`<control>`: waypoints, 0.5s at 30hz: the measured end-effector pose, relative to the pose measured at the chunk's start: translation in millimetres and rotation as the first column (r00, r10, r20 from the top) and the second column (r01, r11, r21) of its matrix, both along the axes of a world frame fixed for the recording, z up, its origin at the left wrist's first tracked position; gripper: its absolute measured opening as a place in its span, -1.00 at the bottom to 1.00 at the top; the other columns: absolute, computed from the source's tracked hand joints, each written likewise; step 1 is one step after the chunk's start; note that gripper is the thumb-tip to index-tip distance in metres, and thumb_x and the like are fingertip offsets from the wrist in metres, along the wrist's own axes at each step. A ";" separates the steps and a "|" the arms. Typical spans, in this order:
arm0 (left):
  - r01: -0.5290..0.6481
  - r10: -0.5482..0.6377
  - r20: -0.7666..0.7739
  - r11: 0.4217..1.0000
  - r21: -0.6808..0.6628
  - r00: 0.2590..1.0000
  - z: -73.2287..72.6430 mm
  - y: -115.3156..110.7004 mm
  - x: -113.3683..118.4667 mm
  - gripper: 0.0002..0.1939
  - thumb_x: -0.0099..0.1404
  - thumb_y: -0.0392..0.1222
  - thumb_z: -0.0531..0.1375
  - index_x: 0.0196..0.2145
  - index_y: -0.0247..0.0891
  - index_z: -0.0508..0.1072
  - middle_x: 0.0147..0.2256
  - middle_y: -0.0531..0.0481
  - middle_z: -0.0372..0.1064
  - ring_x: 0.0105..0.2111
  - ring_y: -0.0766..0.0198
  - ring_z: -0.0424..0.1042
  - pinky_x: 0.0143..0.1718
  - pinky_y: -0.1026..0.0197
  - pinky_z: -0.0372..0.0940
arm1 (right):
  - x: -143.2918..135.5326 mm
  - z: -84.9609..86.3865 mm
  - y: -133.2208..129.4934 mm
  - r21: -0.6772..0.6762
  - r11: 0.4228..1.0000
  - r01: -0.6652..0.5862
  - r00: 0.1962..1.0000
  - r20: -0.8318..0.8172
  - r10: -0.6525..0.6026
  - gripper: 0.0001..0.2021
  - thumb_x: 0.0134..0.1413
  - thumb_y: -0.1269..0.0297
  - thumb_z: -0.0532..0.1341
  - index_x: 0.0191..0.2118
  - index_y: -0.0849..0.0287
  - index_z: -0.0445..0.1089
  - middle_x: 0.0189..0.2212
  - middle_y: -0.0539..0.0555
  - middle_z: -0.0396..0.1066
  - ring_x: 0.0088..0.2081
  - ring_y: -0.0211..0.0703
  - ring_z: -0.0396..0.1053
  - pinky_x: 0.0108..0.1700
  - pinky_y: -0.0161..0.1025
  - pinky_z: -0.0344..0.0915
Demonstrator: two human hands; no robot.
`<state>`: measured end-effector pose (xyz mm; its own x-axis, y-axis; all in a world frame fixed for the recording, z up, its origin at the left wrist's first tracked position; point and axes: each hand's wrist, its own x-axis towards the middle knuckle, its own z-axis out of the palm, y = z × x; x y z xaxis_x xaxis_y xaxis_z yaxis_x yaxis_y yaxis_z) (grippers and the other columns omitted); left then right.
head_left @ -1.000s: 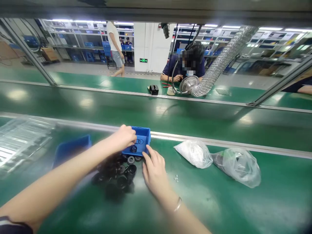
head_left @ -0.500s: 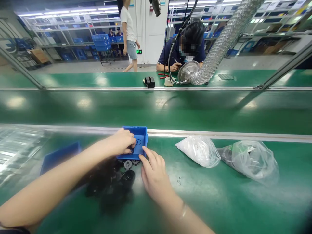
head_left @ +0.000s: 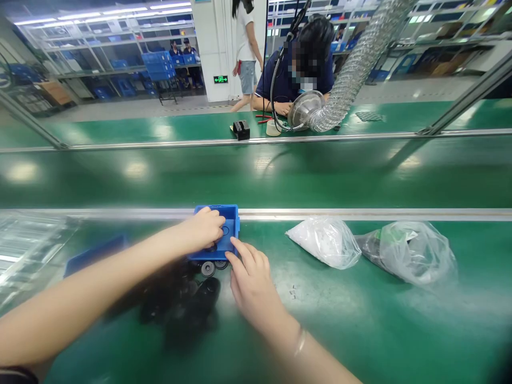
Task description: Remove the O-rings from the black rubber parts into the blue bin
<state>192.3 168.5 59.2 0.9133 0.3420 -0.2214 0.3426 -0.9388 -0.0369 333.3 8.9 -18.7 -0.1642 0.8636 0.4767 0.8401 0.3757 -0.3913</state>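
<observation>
A small blue bin [head_left: 235, 221] stands near the metal strip in front of me. My left hand [head_left: 205, 230] reaches into it with bent fingers, and whatever they may hold is hidden. A thin black ring [head_left: 226, 230] lies on the bin floor beside those fingertips. At the bin's near right corner, my right hand [head_left: 253, 280] holds the rim between thumb and forefinger. Black round parts with centre holes [head_left: 208, 269] lie just outside the bin's near wall. Closer to me, beneath my left forearm, is a blurred heap of black parts [head_left: 192, 304].
Two clear plastic bags, one with white contents [head_left: 326, 242] and one with dark contents [head_left: 416, 253], lie to the right. A blue tray [head_left: 94, 253] sits left, partly behind my forearm. Across the bench, a co-worker [head_left: 298, 69] bends beside a flexible silver duct [head_left: 360, 69].
The view has shifted slightly. My left hand has moved little inside the bin, and my right hand stays at its corner. Someone walking in the background has moved right.
</observation>
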 end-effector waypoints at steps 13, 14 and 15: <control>-0.152 0.165 0.287 0.986 -0.068 0.944 54.4 11.4 -30.6 -0.89 0.23 -0.22 0.15 -0.34 -0.25 0.48 -0.18 -0.07 0.41 -0.18 0.16 0.39 -0.13 0.15 0.23 | 2.3 2.7 -2.3 -0.021 1.000 -0.006 1.000 0.012 0.006 -0.56 0.13 0.57 0.08 0.14 0.26 0.29 0.33 0.19 0.03 0.20 0.14 0.09 0.15 0.12 0.16; -0.182 0.223 0.351 0.972 -0.145 0.909 58.3 10.7 -37.3 -0.88 0.24 -0.19 0.15 -0.32 -0.24 0.46 -0.17 -0.06 0.42 -0.18 0.17 0.41 -0.12 0.16 0.26 | 2.4 3.3 -2.4 -0.024 1.000 -0.009 1.000 0.010 0.010 -0.56 0.13 0.57 0.07 0.14 0.27 0.29 0.34 0.19 0.03 0.20 0.14 0.08 0.15 0.12 0.16; -0.228 0.307 0.408 0.946 -0.232 0.860 59.5 8.7 -43.0 -0.89 0.23 -0.17 0.16 -0.33 -0.24 0.45 -0.20 -0.04 0.44 -0.21 0.19 0.43 -0.13 0.18 0.29 | 2.5 3.7 -2.5 -0.024 1.000 -0.009 1.000 0.006 0.010 -0.56 0.13 0.57 0.07 0.14 0.27 0.29 0.34 0.19 0.03 0.20 0.14 0.08 0.15 0.13 0.16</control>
<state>149.3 177.3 118.8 0.8085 0.5804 0.0973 0.5253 -0.7864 0.3250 335.8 6.4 -15.0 -0.1755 0.8732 0.4547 0.8390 0.3743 -0.3950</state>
